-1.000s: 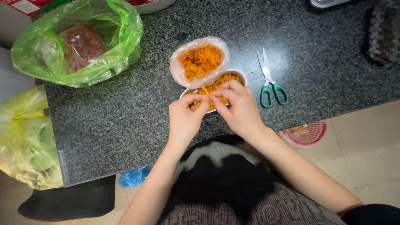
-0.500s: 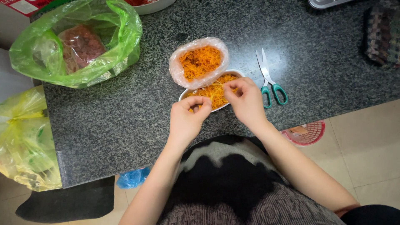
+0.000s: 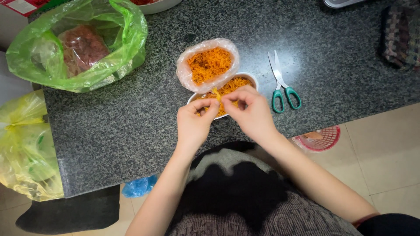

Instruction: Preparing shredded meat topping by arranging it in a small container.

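Head view shows a speckled granite counter (image 3: 131, 126) over tiled floor (image 3: 385, 148), where my left hand (image 3: 194, 122) and right hand (image 3: 251, 111) pinch orange shreds (image 3: 215, 94) above the bowl (image 3: 251, 78).

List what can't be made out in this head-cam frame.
- Head view: near half of the white bowl of orange shreds, hidden by both hands.
- What the left hand and right hand pinch: a small orange piece, too small to identify.
- Dark red lump in the green bag: blurred by the plastic.
- Dish at the top edge and grey object: cut off by the frame.
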